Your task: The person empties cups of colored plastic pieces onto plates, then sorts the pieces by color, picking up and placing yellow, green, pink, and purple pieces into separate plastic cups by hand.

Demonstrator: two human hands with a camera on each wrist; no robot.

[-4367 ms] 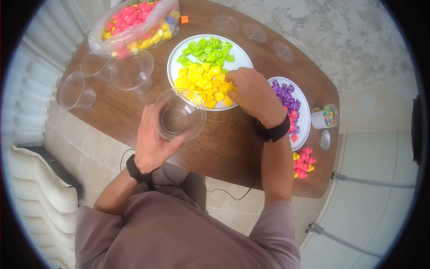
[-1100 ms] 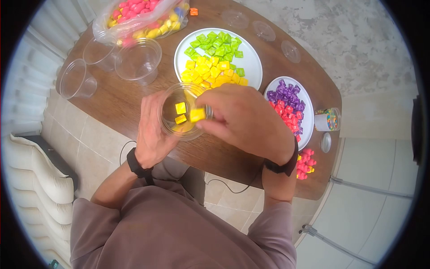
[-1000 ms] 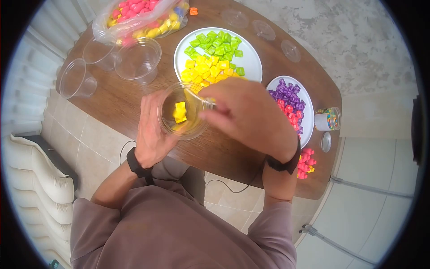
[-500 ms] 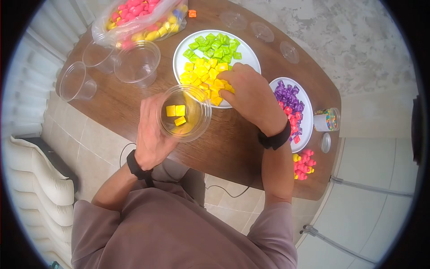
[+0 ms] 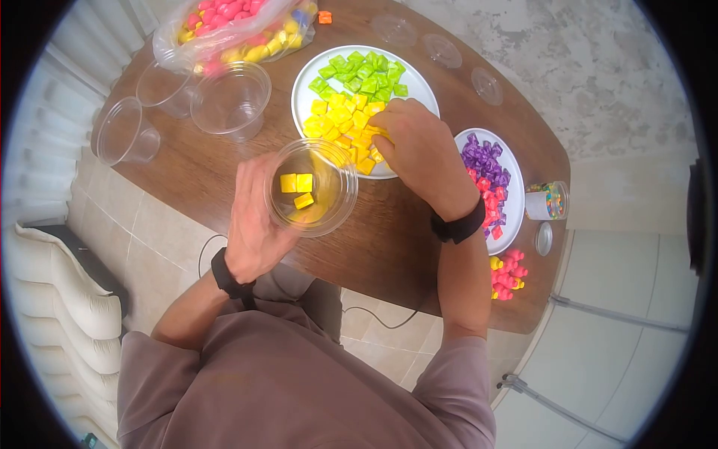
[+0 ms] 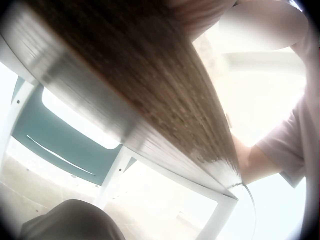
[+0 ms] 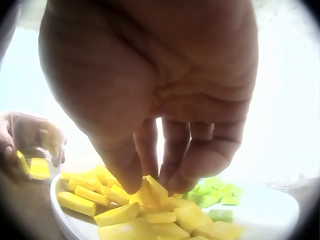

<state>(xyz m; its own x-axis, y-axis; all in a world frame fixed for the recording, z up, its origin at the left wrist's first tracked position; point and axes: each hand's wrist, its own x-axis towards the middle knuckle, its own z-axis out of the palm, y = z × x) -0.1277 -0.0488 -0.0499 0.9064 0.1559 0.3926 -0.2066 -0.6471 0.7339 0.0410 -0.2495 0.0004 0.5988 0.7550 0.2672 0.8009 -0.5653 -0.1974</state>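
Note:
In the head view my left hand [image 5: 256,217] grips a clear plastic cup [image 5: 329,209] from its left side, with three yellow pieces [image 5: 304,182] inside. My right hand [image 5: 425,157] reaches over the white round plate [image 5: 422,93], at the yellow pieces [image 5: 340,116]. Green pieces [image 5: 366,71] lie on the plate's far part. The right wrist view shows the thumb and fingers of my right hand [image 7: 160,100] pinching one yellow piece [image 7: 151,193] at the heap. The left wrist view shows mostly the table's underside or edge [image 6: 150,75]; its cup is not visible there.
Clear cups [image 5: 232,105] stand at the left, beside a bag of pink and yellow pieces [image 5: 258,52]. A second plate [image 5: 512,217] holds purple and red pieces. At the right are a jar [image 5: 550,200], a small lid [image 5: 544,239] and pink figures [image 5: 510,273]. Clear lids [image 5: 441,51] lie farther back.
Since about a second ago, my right hand has moved from the cup's mouth back to the yellow heap, and its fingers have closed on a piece. Three yellow pieces now rest in the formerly vacant cup.

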